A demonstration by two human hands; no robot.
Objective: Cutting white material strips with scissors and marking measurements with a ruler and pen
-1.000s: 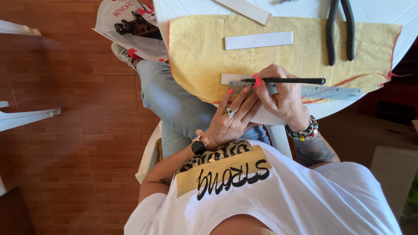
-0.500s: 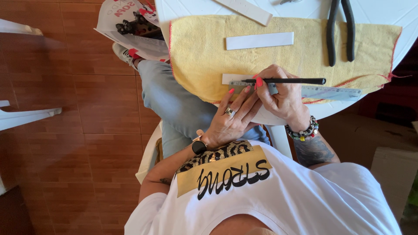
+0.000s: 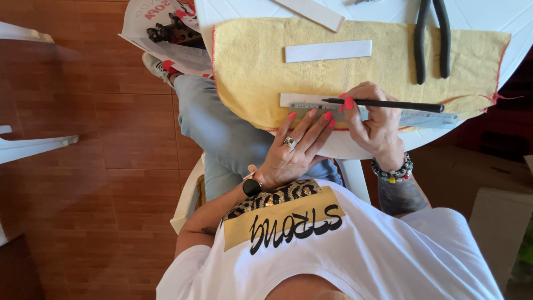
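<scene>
Fingers (image 3: 355, 105) of the right hand (image 3: 377, 125) are pinched shut around a black pencil (image 3: 388, 104), which lies almost level, its tip pointing toward the left hand. Beneath the pencil a grey ruler (image 3: 422, 118) runs along the near edge of a yellow cloth (image 3: 250, 66), and under the ruler's left end a white strip (image 3: 288, 100) shows. The left hand (image 3: 291, 150) lies flat with its fingers stretched out — their tips press on the ruler and the strip just beside the pencil tip, gripping nothing.

The cloth is spread over a white round worktop (image 3: 233, 8). Further up on the cloth lies a second white strip (image 3: 327, 51), well apart from the hands, and a third strip (image 3: 311, 11) rests slanted on the bare worktop above it. A pair of black-handled pliers (image 3: 432, 39) lies on the cloth to the right — handles pointing toward the person. The person sits in a white chair (image 3: 186, 205) over a brown tiled floor (image 3: 83, 139), with a magazine (image 3: 155, 33) hanging off the worktop's left edge.
</scene>
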